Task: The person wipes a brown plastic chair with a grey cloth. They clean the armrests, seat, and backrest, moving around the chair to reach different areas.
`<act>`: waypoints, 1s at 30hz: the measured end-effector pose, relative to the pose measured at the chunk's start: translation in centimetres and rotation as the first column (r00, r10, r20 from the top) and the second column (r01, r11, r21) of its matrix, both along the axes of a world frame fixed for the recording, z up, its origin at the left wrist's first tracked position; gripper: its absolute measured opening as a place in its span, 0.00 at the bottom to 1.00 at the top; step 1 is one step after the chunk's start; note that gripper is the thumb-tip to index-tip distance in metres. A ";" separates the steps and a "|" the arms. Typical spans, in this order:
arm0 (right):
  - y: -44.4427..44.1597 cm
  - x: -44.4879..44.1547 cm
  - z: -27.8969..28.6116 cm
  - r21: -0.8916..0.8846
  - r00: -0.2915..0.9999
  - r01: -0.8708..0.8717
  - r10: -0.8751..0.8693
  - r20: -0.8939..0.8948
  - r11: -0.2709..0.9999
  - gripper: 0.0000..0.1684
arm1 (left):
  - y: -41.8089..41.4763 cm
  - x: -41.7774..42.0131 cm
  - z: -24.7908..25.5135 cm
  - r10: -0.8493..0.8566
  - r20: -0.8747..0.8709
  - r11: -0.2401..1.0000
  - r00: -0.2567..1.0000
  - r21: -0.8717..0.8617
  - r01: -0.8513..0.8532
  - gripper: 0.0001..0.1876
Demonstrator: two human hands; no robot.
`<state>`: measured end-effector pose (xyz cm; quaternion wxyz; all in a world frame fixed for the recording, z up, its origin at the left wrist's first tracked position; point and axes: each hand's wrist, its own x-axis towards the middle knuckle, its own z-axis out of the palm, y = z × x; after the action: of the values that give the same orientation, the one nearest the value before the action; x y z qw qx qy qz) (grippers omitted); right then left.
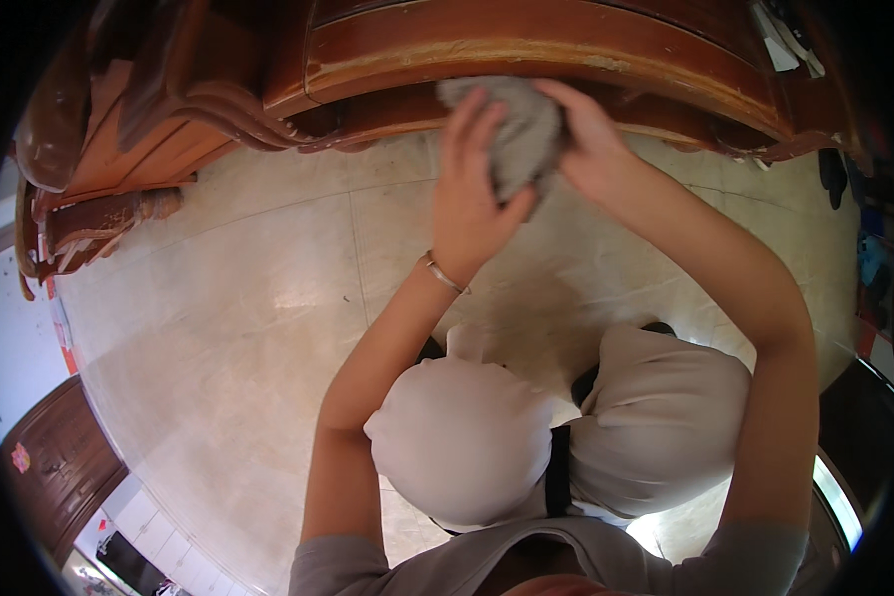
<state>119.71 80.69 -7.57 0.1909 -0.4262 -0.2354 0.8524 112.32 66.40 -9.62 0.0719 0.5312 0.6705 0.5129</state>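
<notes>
A bunched grey cloth (525,134) is between my two hands, in front of the edge of a reddish-brown wooden bench or similar seat (432,45). My left hand (477,171) lies on the cloth's left side, fingers pointing up toward the wood and thumb at its lower end. On the right, my right hand (588,138) grips the cloth's other side, its thumb along the top edge. Some fingers are hidden behind the cloth, and the left fingers are slightly blurred. Whether the cloth touches the wood I cannot tell. The wooden edge shows worn, pale patches.
Beneath me is a beige tiled floor (231,298). A carved wooden armrest or leg (112,212) juts out at left. My bent knees (465,439) are close below my arms. White and dark items (786,41) lie at upper right. A brown door (63,462) stands at lower left.
</notes>
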 end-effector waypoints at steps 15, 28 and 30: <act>-0.2 3.5 -0.4 -0.014 0.947 0.158 -0.156 -0.282 0.987 0.33 | 4.8 4.4 0.5 0.107 0.770 0.994 0.629 -0.090 -0.058 0.41; 6.9 14.5 0.6 0.008 0.892 0.450 -0.450 -0.036 0.893 0.24 | 15.5 14.7 -0.9 0.020 0.675 0.987 0.738 -0.129 0.091 0.39; 9.3 18.6 0.0 -0.003 0.847 0.518 -0.513 -0.142 0.855 0.24 | 18.6 18.0 -0.1 -0.055 0.600 0.985 0.798 -0.098 0.142 0.37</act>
<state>138.34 90.02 -7.53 0.4358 -0.4106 -0.1136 0.7929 130.28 84.97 -9.76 0.3416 0.3714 0.6194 0.6014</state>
